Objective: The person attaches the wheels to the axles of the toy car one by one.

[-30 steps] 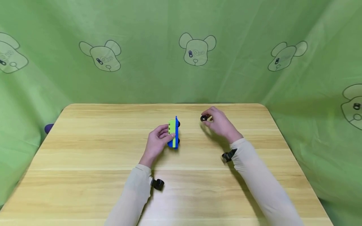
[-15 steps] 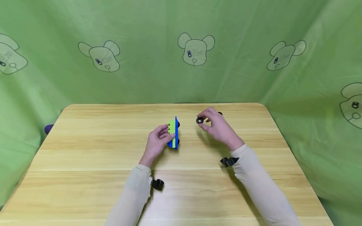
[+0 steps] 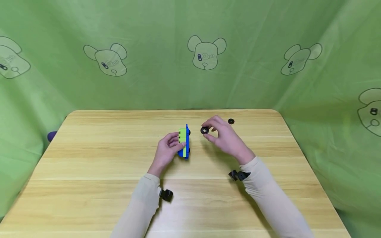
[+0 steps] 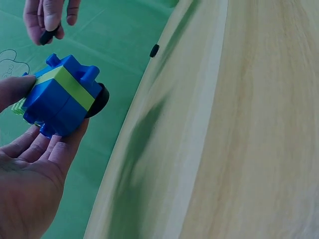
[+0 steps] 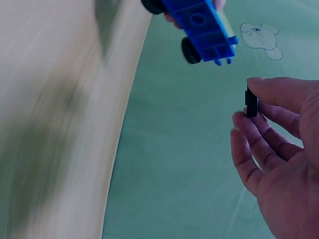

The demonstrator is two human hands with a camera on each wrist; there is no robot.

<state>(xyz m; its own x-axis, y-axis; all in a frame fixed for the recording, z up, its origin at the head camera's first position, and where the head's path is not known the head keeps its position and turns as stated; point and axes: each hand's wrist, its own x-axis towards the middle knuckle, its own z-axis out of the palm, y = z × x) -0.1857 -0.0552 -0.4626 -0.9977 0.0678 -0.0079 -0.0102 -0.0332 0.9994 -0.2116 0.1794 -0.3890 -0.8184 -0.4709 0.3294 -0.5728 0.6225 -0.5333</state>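
Observation:
My left hand (image 3: 167, 149) grips a blue and lime-green toy block car (image 3: 183, 142) between thumb and fingers, held on its side above the table. In the right wrist view the car's blue underside (image 5: 202, 25) shows two black wheels (image 5: 190, 51) along one edge. A short way to the right, my right hand (image 3: 221, 135) pinches a small black toy wheel (image 3: 204, 130) by its rim, thumb below and fingers above. The pinched wheel is apart from the car, its round face toward the head camera. Another black wheel (image 3: 231, 121) lies on the table behind my right hand.
The wooden table (image 3: 89, 198) ends at a far edge against a green curtain (image 3: 154, 82) printed with bear heads. A purple object (image 3: 52, 135) shows beyond the table's left edge. Small black cameras (image 3: 166, 195) are strapped to both wrists.
My right hand has moved left and slightly nearer with its wheel, toward the car, and turned the wheel's face forward. The wheel on the table has come into view. The left hand stays nearly still.

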